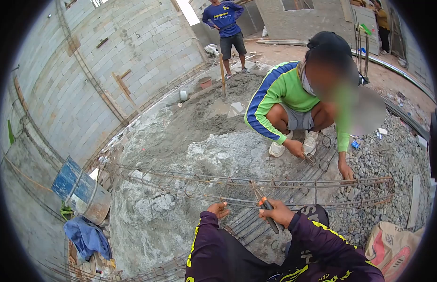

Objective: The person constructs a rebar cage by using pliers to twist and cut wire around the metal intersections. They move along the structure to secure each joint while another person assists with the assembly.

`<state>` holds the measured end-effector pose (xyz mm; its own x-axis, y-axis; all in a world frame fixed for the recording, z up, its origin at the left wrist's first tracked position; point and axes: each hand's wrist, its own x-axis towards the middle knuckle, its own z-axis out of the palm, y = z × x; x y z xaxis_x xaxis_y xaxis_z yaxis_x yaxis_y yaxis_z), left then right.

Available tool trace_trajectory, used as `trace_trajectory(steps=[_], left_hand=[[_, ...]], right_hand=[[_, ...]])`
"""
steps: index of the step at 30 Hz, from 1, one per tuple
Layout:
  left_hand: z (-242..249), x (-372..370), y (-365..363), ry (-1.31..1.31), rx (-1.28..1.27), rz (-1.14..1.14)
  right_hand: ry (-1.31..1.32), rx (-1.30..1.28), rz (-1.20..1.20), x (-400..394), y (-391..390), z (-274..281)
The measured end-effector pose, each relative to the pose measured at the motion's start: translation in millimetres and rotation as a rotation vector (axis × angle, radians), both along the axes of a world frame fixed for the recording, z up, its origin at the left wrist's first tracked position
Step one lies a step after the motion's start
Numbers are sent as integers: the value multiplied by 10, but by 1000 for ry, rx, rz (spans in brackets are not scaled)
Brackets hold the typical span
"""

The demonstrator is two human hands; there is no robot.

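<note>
Dark purple sleeves with yellow lettering fill the bottom of the view, leading up to two bare hands at a long rebar cage [293, 185] that lies across the ground. Left hand [219, 209] has its fingers curled round one thin, rusty bar on the near side of the cage, pressed together on it. Right hand [276, 214] is wrapped tight round the orange-and-black handles of a pair of pincers [264, 203], whose metal head points up and left into the cage where a bar and a stirrup cross. Whether the tool's head bites on wire is too small to tell.

The cage is made of ribbed lengthwise rods ringed by bent square stirrups, all brown with rust. It rests on a rough grey heap of sand and cement [199, 145] on the left and on loose crushed gravel [392, 155] on the right.

Across the cage a squatting co-worker in a green jacket [284, 89] has both hands down on the bars. Farther back another person in a blue shirt [224, 16] stands with a long wooden handle. Pale block wall [110, 51] curves along the left, with a dented blue drum [75, 185] and crumpled blue cloth [87, 237] below it. A printed sack [392, 246] slumps at lower right.
</note>
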<state>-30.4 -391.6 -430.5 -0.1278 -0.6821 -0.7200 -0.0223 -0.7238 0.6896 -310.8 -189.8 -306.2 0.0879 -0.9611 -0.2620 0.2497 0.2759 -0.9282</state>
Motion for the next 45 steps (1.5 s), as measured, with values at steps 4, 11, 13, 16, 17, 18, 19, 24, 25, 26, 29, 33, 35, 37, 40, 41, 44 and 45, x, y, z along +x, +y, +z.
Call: trace_trajectory(steps=[4, 11, 13, 16, 17, 18, 19, 24, 25, 26, 29, 33, 35, 37, 40, 41, 44, 45], left_hand=[[-177, 131, -164, 157, -12, -23], [-80, 83, -269, 461, -40, 240], [34, 53, -123, 488, -21, 345], [-52, 101, -125, 463, -30, 110], [-8, 60, -78, 397, -68, 99], [-88, 71, -117, 421, -86, 39], [-166, 112, -155, 447, -104, -16], [163, -4, -76, -171, -220, -260], [142, 22, -132, -191, -222, -313], [97, 80, -184, -209, -215, -362], [53, 101, -201, -330, -231, -575], [351, 58, -29, -384, -344, -590], [257, 59, -17, -437, -470, -571], [128, 111, -33, -430, -568, -543], [55, 179, -17, -263, -514, -484], [52, 198, -4, -235, -495, -474], [54, 282, 7, -119, -439, -425], [105, 288, 11, -68, -419, -407]], right_hand=[[-31, -27, -17, -3, 15, -24], [19, -36, 13, -42, 22, -4], [-2, -19, -9, -42, 13, 11], [-55, -9, -16, -14, -21, 61], [-57, -2, -13, -17, -50, 50], [-57, 8, -10, -23, -57, 44], [-76, 15, -16, -22, -55, 51], [-101, 10, -14, 8, -60, 55], [-99, -22, 4, 2, -60, 3], [-97, -24, -11, -4, -49, 50], [-90, 24, -7, 45, 48, 142], [-80, 7, 10, 159, -27, 197], [-81, 13, 17, 174, -43, 171], [-68, 4, 4, 177, -5, 200], [-32, -15, 1, 193, 48, 188], [-15, -20, 3, 185, 66, 210], [0, -21, 4, 156, 90, 237], [-4, -20, -1, 146, 106, 243]])
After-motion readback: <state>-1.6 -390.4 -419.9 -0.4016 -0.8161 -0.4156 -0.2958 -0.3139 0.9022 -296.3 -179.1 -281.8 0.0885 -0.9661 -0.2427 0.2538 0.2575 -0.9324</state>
